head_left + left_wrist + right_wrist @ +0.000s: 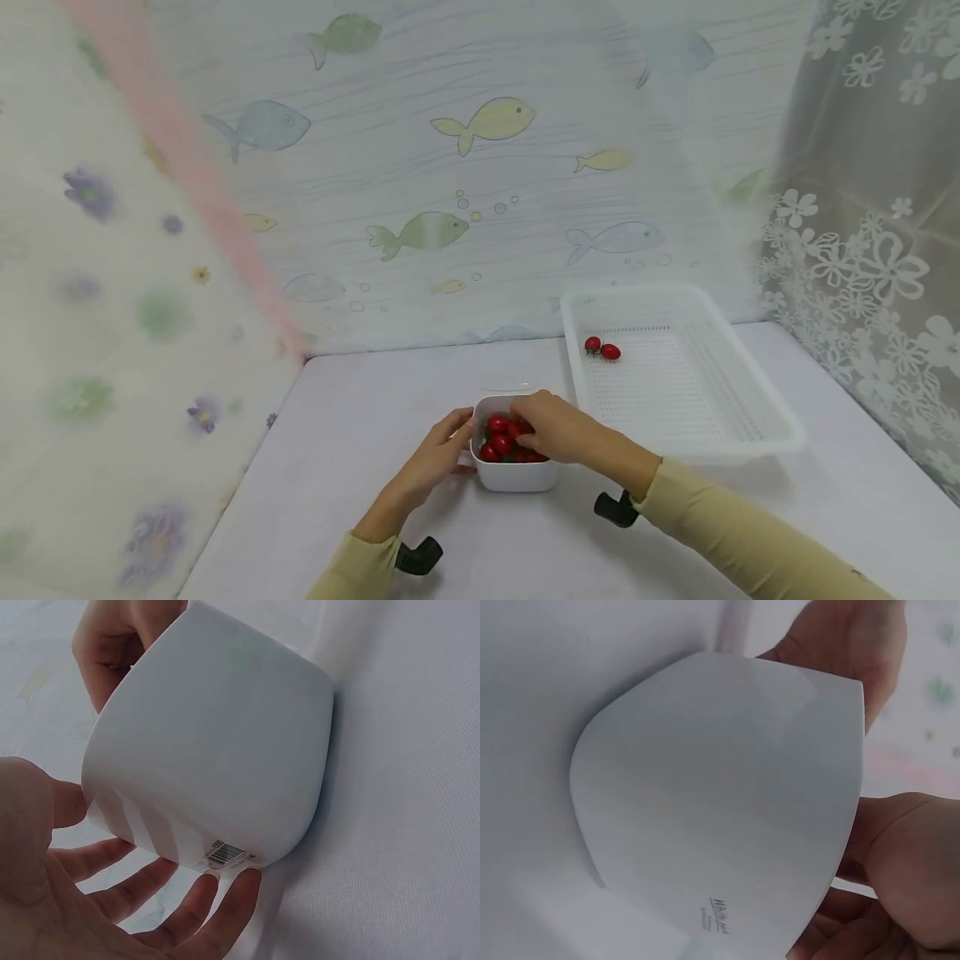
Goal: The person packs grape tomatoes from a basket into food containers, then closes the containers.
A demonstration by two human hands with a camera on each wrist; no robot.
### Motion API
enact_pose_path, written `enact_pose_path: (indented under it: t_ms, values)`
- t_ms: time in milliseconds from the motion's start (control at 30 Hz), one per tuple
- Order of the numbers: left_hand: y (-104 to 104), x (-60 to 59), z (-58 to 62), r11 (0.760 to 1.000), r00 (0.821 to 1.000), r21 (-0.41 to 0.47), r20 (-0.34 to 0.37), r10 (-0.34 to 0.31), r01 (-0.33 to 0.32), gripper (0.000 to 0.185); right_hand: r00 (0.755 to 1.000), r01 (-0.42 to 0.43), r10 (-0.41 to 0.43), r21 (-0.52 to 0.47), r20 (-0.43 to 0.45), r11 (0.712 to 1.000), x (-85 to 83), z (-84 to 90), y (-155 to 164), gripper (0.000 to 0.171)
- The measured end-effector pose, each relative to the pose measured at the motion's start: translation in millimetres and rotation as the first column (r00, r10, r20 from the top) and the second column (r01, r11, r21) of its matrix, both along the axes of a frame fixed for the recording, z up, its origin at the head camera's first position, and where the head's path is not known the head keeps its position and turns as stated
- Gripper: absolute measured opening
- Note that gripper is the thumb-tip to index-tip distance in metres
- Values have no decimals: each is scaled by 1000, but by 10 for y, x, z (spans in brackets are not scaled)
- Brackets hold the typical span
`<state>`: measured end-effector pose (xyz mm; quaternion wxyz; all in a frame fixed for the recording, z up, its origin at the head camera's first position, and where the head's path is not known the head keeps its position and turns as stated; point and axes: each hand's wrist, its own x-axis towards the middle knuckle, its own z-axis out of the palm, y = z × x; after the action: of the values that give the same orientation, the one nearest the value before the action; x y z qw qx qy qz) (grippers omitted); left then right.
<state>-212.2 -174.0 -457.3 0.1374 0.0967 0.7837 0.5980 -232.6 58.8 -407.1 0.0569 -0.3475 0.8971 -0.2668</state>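
A small white square bowl [517, 477] [217, 742] [720, 787] stands on the table and holds several red cherry tomatoes [498, 439]. My left hand [459, 432] [157, 844] lies against the bowl's left side, fingers fairly straight, fingertips at its lower edge. My right hand [527, 422] [904, 862] reaches down into the bowl from the right, fingers curled over the tomatoes. Its fingertips are hidden among them, so a pinch cannot be made out. Both wrist views show only the bowl's outer wall and parts of the hands.
A white perforated basket [742, 446] stands to the right of the bowl, with two cherry tomatoes [609, 352] in its far left corner. A clear lid [510, 387] lies just behind the bowl. Patterned curtains close in the table at the back and sides.
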Motion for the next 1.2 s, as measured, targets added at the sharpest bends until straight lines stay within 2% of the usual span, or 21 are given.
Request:
enact_pose_path:
  t_ms: [200,400,600,833,967,1067,1200]
  values:
    - [-10,13,-1,1000,1000,-8,-7,-12,12,52,996,-55,58,45,-60,997,17,-15,-41,29]
    - [-9,17,-4,1000,1000,-11,-6,-11,11,53,998,-67,68,74,-17,995,24,33,-36,19]
    - [-8,4,3,1000,1000,-15,6,-5,5,51,998,-57,59,104,-23,993,67,258,92,17]
    - [-10,0,-21,1000,1000,-25,4,9,-9,50,994,-100,101,29,-33,995,114,469,371,18]
    - [-15,3,-33,1000,1000,-28,10,14,-14,50,994,-111,111,-17,5,994,129,544,530,21]
    - [-14,-5,-35,1000,1000,-21,11,9,-9,52,994,-101,102,-49,32,994,124,609,657,24]
    - [-9,-13,-25,1000,1000,-16,2,8,-8,52,997,-70,71,-65,15,995,54,694,821,27]
